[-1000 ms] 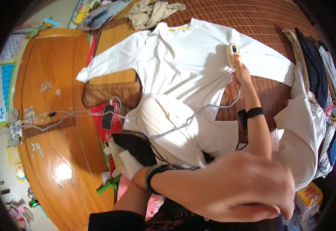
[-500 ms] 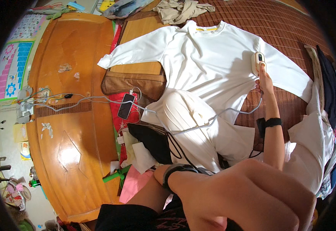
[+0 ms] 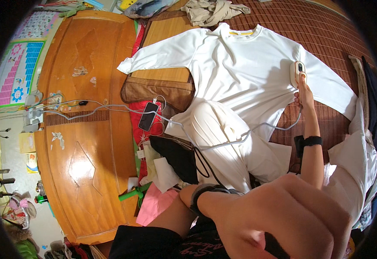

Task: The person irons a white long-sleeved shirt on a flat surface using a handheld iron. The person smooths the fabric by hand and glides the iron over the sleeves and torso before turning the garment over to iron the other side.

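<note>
A white long-sleeved shirt (image 3: 249,64) lies spread out, wrinkled across its chest and lower part. Over its right side, near the base of the sleeve, my right hand (image 3: 303,93) grips a small white handheld mini iron (image 3: 297,73), thumb along its top. A grey cord (image 3: 257,127) trails from it leftward over my bent knee in cream trousers (image 3: 212,125). My left hand (image 3: 283,216) looms large at the bottom, close to the camera, its fingers curled inward; whatever they may hold is hidden.
A wooden panel (image 3: 80,138) fills the left, with a power strip (image 3: 33,114) at its far edge. A charging phone (image 3: 148,116) lies on red cloth beside my knee. Beige clothing (image 3: 212,12) is bunched at the back; more clothes (image 3: 372,95) hang along the right side.
The whole view has shifted a little, so everything sits slightly further right. My right hand and the mini iron stay at about the same spot on the shirt.
</note>
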### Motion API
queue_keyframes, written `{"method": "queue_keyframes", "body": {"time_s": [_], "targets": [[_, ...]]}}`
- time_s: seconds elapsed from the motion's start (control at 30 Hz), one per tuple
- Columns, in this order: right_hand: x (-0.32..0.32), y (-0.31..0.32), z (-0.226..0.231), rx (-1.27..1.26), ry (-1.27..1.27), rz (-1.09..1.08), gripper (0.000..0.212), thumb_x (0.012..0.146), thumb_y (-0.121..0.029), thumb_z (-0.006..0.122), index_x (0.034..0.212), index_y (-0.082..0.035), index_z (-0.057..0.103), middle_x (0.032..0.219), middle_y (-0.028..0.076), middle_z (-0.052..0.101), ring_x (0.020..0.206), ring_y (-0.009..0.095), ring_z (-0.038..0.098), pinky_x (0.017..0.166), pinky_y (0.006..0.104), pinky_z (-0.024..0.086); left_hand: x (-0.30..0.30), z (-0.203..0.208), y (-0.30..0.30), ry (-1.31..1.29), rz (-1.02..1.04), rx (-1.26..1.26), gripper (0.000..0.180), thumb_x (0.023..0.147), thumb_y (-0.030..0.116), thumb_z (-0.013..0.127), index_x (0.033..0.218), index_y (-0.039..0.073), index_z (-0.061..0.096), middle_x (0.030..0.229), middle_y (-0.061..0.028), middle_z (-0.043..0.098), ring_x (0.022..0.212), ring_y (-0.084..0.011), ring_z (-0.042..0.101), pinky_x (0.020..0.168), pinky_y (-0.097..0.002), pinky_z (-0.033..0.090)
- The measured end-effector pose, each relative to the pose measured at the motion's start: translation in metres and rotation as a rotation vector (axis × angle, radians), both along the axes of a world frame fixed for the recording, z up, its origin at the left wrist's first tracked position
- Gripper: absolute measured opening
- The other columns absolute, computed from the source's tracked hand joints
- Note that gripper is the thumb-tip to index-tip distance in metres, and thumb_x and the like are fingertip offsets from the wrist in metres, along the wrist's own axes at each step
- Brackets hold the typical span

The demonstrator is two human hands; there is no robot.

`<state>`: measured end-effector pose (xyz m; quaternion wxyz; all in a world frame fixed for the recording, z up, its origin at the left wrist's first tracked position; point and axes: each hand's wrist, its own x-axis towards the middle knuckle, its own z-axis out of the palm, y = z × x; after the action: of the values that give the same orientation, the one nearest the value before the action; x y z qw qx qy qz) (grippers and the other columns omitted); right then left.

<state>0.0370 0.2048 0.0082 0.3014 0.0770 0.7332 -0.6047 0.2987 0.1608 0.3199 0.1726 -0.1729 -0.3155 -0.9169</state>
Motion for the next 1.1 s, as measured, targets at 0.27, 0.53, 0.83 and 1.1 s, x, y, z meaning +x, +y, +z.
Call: {"method": "queue_keyframes", "body": {"time_s": [0.27, 0.53, 0.83, 1.1], "targets": [[-0.011, 0.006, -0.014, 0.084, 0.017, -0.011, 0.063, 0.088, -0.068, 0.047, 0.096, -0.006, 0.054, 0.062, 0.0, 0.048, 0.044, 0.008, 0.045, 0.039, 0.0247, 0.036, 0.002, 0.001, -0.013, 0.07, 0.055, -0.126, 0.018, 0.089, 0.011, 0.06, 0.071, 0.012, 0.062, 0.076, -0.001, 0.062, 0.065, -0.0079, 0.06, 0.053, -0.0226, 0.043], [-0.01, 0.008, -0.014, 0.062, 0.089, 0.016, 0.062, 0.089, -0.067, 0.047, 0.096, -0.005, 0.057, 0.061, 0.002, 0.051, 0.045, 0.011, 0.048, 0.041, 0.0262, 0.04, 0.021, 0.046, -0.038, 0.245, 0.05, -0.047, 0.034, 0.092, 0.011, 0.049, 0.062, 0.003, 0.063, 0.059, -0.0066, 0.06, 0.05, -0.0172, 0.057, 0.045, -0.0306, 0.047], [0.003, -0.005, -0.001, -0.01, 0.023, 0.015, 0.055, 0.091, -0.061, 0.051, 0.09, -0.006, 0.055, 0.063, 0.003, 0.052, 0.049, 0.012, 0.049, 0.043, 0.027, 0.04, 0.005, 0.049, 0.029, 0.032, 0.903, 0.164, 0.035, 0.08, -0.007, 0.057, 0.056, 0.019, 0.055, 0.067, 0.012, 0.056, 0.051, -0.0012, 0.05, 0.047, -0.0177, 0.029], [-0.007, 0.002, -0.016, -0.01, 0.113, -0.027, 0.065, 0.089, -0.062, 0.052, 0.097, 0.001, 0.061, 0.06, 0.006, 0.055, 0.046, 0.015, 0.053, 0.043, 0.0292, 0.043, 0.012, 0.013, -0.06, 0.189, 0.066, -0.322, 0.028, 0.087, 0.008, 0.054, 0.059, 0.008, 0.053, 0.061, -0.0011, 0.053, 0.047, -0.0123, 0.049, 0.044, -0.0255, 0.036]]}}
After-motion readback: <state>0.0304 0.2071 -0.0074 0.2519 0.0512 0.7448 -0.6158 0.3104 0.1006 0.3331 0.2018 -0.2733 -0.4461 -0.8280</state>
